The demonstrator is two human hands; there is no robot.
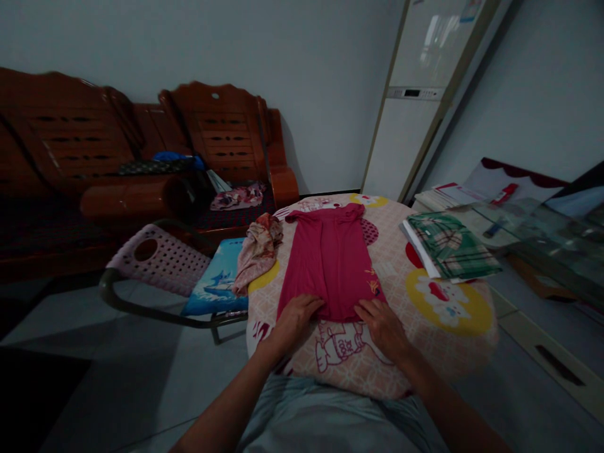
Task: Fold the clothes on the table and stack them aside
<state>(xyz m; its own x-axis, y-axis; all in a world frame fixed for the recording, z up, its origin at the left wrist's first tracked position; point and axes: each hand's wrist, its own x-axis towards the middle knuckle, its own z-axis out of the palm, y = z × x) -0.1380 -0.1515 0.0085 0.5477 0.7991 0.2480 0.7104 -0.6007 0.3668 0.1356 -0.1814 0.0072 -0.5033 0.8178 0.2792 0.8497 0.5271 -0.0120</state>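
A dark pink garment (333,261) lies folded lengthwise into a long shape on the round table (391,251), which has a patterned cloth. At its near left corner my left hand (297,318) rests on the fabric, fingers bent and close together at the edge. My right hand (380,321) is at the near right corner, its fingertips on the hem. Whether either hand pinches the cloth is too dim to tell. Small yellow and dark embroidery shows just above my right hand.
A folded green plaid garment (450,245) lies on the table's right side. A crumpled patterned cloth (259,251) hangs over the left edge by a chair (217,277). Wooden seats (226,132) stand behind left; a glass-topped surface (557,233) is at right.
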